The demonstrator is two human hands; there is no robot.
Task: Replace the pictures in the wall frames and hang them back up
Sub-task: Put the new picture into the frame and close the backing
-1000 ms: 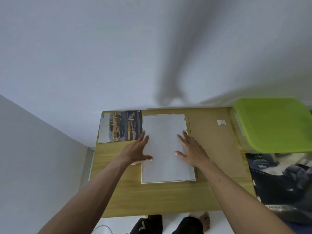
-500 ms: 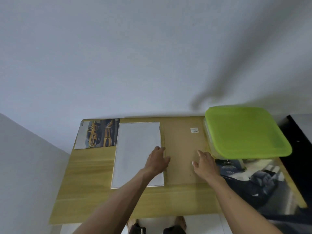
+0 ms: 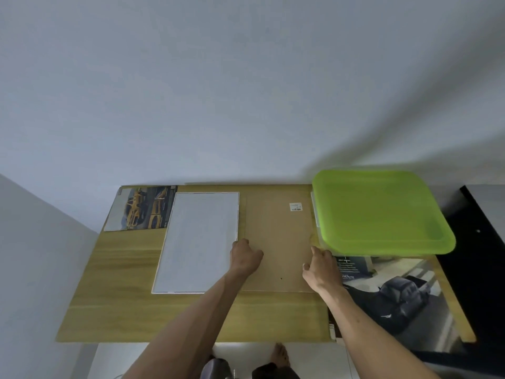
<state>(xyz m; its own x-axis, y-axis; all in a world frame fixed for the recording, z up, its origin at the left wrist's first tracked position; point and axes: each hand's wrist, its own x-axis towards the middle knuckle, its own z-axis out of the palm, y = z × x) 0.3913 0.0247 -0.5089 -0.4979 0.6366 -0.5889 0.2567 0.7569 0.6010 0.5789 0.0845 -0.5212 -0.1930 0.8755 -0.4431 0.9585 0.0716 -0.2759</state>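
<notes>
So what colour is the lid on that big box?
Bright lime green lid, seen clearly in the head view.

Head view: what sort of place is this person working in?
Probably a room at home: a wooden table pushed against a plain white wall, a green-lidded plastic storage box on it, and bare feet on a pale floor.
</notes>
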